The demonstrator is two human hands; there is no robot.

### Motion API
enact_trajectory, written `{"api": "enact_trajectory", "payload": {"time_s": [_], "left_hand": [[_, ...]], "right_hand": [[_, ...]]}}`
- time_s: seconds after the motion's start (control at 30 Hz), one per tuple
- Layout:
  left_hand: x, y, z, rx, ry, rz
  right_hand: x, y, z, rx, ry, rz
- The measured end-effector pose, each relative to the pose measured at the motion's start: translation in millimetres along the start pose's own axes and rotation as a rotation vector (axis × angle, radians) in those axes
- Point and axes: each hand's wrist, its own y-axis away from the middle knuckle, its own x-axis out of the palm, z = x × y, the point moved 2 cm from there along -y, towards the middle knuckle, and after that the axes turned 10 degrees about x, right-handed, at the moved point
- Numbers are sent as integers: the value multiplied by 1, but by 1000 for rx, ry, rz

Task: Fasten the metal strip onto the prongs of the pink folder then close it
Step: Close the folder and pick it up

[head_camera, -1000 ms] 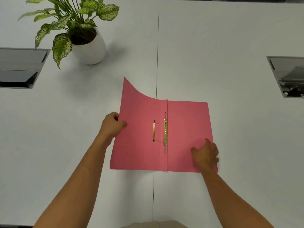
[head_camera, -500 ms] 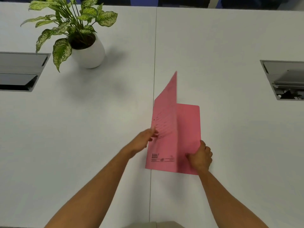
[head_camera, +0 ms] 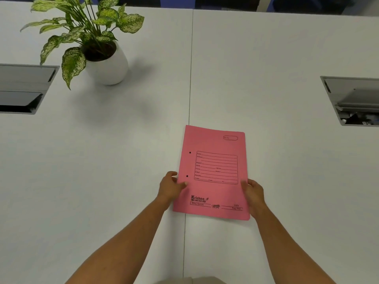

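The pink folder [head_camera: 213, 144] lies closed and flat on the white table [head_camera: 123, 160], printed front cover up, with two small holes near its left edge. The metal strip and prongs are hidden inside it. My left hand [head_camera: 170, 186] grips the folder's left edge, thumb on the cover. My right hand [head_camera: 253, 191] holds the right edge near the lower corner.
A potted plant in a white pot [head_camera: 106, 64] stands at the back left. Recessed cable boxes sit at the far left [head_camera: 22, 89] and far right [head_camera: 352, 99]. A seam [head_camera: 189, 78] runs down the table's middle.
The folder was open with the brass strip visible; my left hand swung the left cover over to the right and it now lies shut. My right hand shifted to the right edge.
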Motion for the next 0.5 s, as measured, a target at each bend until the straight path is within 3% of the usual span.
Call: {"api": "enact_trajectory", "payload": {"time_s": [0.23, 0.5], "left_hand": [[-16, -5, 17, -69, 129, -41], [-54, -20, 7, 7, 141, -143]], "right_hand": [[16, 13, -7, -57, 12, 54], [56, 23, 14, -135, -51, 93]]}}
